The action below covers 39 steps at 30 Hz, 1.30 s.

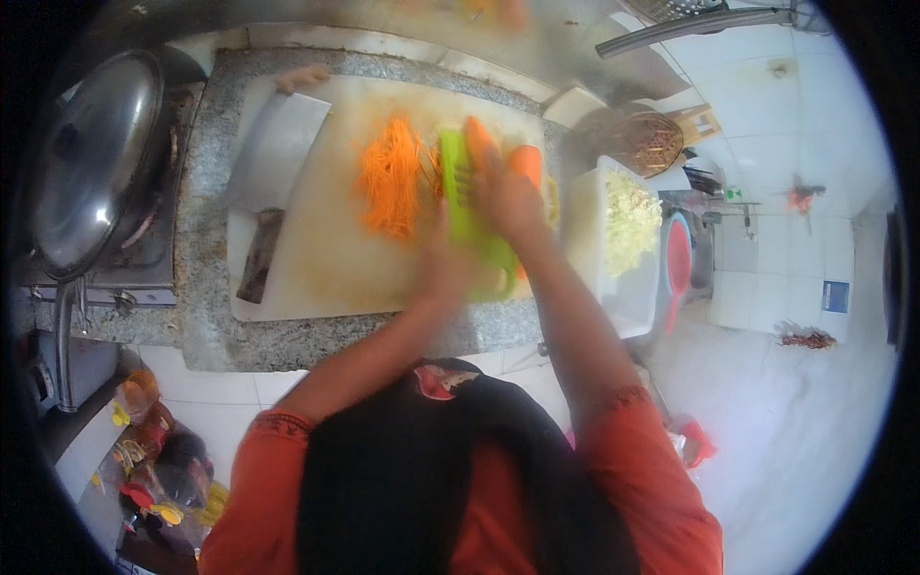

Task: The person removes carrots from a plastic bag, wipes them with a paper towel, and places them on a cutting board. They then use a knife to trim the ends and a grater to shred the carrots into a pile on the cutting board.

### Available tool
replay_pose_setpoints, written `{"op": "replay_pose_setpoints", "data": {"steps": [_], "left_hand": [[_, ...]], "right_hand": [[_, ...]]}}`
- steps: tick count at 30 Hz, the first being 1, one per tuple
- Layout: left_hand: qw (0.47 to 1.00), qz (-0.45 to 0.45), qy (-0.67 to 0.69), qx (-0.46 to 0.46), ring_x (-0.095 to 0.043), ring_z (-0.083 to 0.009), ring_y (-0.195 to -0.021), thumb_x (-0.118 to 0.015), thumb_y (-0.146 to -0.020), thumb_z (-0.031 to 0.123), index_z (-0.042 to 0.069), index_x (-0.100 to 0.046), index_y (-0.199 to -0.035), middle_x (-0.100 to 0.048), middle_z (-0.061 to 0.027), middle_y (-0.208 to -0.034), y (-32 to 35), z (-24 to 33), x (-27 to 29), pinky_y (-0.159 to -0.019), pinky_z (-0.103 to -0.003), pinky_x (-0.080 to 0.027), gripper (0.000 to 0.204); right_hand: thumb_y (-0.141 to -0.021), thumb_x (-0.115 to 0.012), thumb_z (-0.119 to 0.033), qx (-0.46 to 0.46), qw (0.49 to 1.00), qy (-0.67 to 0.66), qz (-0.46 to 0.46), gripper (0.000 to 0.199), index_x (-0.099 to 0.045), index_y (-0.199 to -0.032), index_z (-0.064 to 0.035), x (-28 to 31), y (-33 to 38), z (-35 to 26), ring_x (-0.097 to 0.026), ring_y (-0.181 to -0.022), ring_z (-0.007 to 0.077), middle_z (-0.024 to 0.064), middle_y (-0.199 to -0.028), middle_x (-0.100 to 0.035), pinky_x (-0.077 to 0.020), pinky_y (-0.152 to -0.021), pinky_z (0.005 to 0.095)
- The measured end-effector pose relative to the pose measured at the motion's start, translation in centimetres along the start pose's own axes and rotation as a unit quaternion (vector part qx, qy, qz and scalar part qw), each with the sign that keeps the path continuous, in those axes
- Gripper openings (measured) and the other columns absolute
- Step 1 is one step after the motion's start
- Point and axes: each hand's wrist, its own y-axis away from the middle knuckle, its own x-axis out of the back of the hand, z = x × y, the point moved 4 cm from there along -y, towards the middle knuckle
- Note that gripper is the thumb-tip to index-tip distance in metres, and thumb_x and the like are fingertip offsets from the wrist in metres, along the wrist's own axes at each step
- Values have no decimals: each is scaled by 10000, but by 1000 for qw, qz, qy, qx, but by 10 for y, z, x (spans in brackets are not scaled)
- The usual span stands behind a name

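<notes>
A green grater (467, 230) lies lengthwise on the white cutting board (326, 259), its handle end toward me. My left hand (446, 261), blurred, grips it near that handle end. Closed around a carrot (476, 136), my right hand (510, 201) presses it on the grater's face; the carrot's far end pokes out beyond my fingers. Just right of the grater rests another carrot (525, 163), partly hidden by my right hand. A heap of fine carrot shreds (391, 180) sits left of the grater. At the board's left side lies a cleaver (276, 158) with a dark handle.
A white bin of chopped pale-green vegetable (628, 225) stands right of the board. Behind it is a brown woven basket (652, 142), and beside it a pink strainer (678, 257). On the stove at left sits a lidded wok (96, 163). Bottles and jars (168, 460) crowd the lower left.
</notes>
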Motion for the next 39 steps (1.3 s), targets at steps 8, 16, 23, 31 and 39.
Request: {"op": "replay_pose_setpoints", "data": {"steps": [8,16,23,31,39], "left_hand": [[994,10,30,105,-590,-159,-756,-479,-799,-37,114,-246,-1490,-619,-87,-1054,11,8,8,-525,-266,-489,745],[999,-6,34,24,-610,-195,-814,-501,-809,-22,87,-232,-1489,-609,-103,-1099,11,-1,3,-667,-297,-530,739],[972,-28,-213,-94,-658,-309,-843,-507,-821,18,131,-190,-1497,-641,-224,-1053,18,-14,-2,-767,-384,-521,755],[929,-11,-367,-53,-635,-413,-861,-495,-795,40,131,-220,-1486,-620,-285,-1007,14,36,38,-778,-448,-507,749],[941,60,-253,-217,-639,-342,-986,-498,-808,51,115,-237,-1483,-599,-242,-1171,39,68,83,-845,-391,-500,727]], "right_hand": [[-917,-535,-262,-12,991,-81,-108,500,-419,-1390,-146,49,136,-3,-594,-1024,412,244,-1089,-621,-475,-866,473],[-911,-534,-265,-56,996,22,-61,456,-459,-1345,-145,15,10,-9,-637,-893,386,261,-949,-641,-507,-792,479],[-929,-485,-254,5,976,-203,78,429,-476,-1339,-129,26,18,26,-589,-1050,345,195,-1197,-588,-464,-906,432],[-945,-519,-290,-76,931,-337,116,435,-481,-1324,-82,23,55,96,-484,-482,83,24,-707,-559,-360,-415,210],[-964,-486,-355,-186,705,-681,74,352,-538,-1075,-25,5,98,95,-500,-468,134,65,-722,-586,-396,-430,247]]}}
